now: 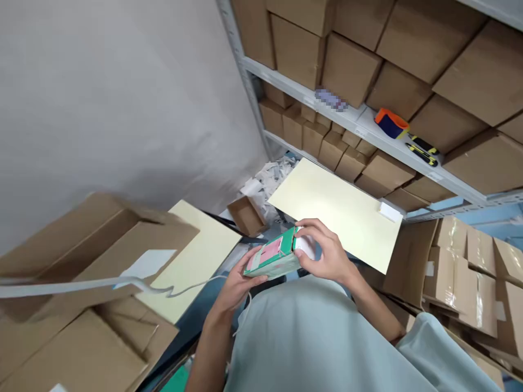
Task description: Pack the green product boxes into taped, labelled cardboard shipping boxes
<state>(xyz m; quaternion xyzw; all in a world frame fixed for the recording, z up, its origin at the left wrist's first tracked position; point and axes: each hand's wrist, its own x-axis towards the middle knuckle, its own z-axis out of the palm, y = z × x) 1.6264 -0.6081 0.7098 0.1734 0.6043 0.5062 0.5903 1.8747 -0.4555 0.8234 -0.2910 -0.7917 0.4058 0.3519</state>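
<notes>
A small green and pink carton (272, 255) is held in front of my body, tilted with its right end higher. My left hand (239, 275) is closed around its left end, thumb along the near side and fingers on the far side. At the carton's right end a white piece (305, 245) shows, and my right hand (329, 253) grips it between thumb and fingers. Whether this white piece is an inner item or part of the carton, I cannot tell. Beyond my hands lies a pale yellow board (335, 207).
Shelves (298, 87) full of brown boxes stand at the back right, with box cutters (423, 153) on one edge. Large cartons (93, 348) stand at left, taped boxes (453, 277) at right. A pale cable (151, 287) crosses from the left. Paper scraps (269, 177) lie beyond.
</notes>
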